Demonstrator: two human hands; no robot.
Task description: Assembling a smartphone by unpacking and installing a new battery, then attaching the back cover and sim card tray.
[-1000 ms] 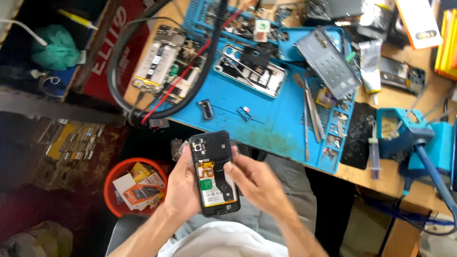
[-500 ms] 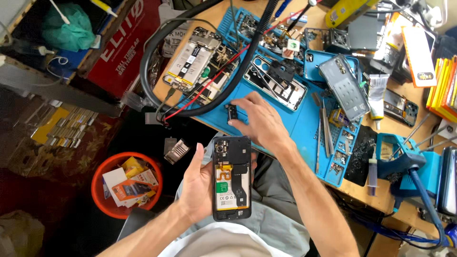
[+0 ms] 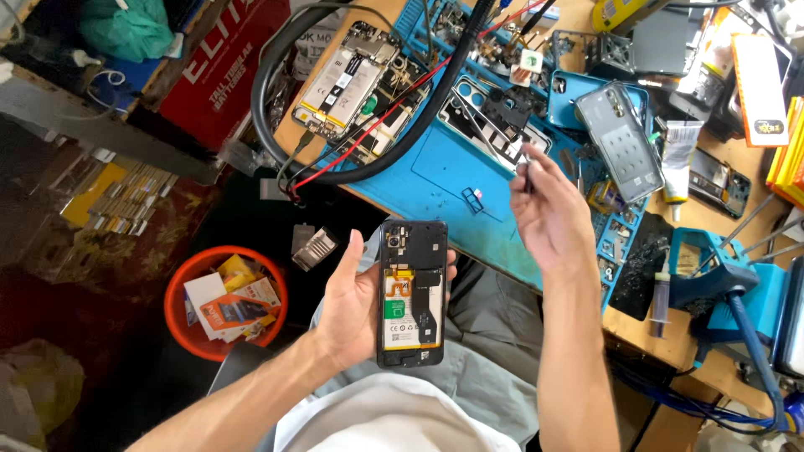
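My left hand point(image 3: 352, 310) grips an opened phone point(image 3: 410, 293) over my lap, its back cover off, with the battery, a green sticker and black boards showing. My right hand point(image 3: 548, 213) is raised above the blue work mat point(image 3: 435, 167), fingers pinched on a small grey metal piece point(image 3: 526, 170); what exactly it is cannot be made out. A small black frame part point(image 3: 473, 199) lies on the mat just left of that hand.
A second opened phone point(image 3: 347, 79) lies at the mat's far left under a thick black hose point(image 3: 402, 142) and a red wire. A grey phone back cover point(image 3: 620, 138), a glue tube point(image 3: 678, 159) and a syringe point(image 3: 659, 293) sit right. An orange bin point(image 3: 224, 301) stands on the floor.
My right hand left the phone, reached onto the mat, then lifted to the right with a small piece pinched in its fingers. The left hand kept holding the phone.
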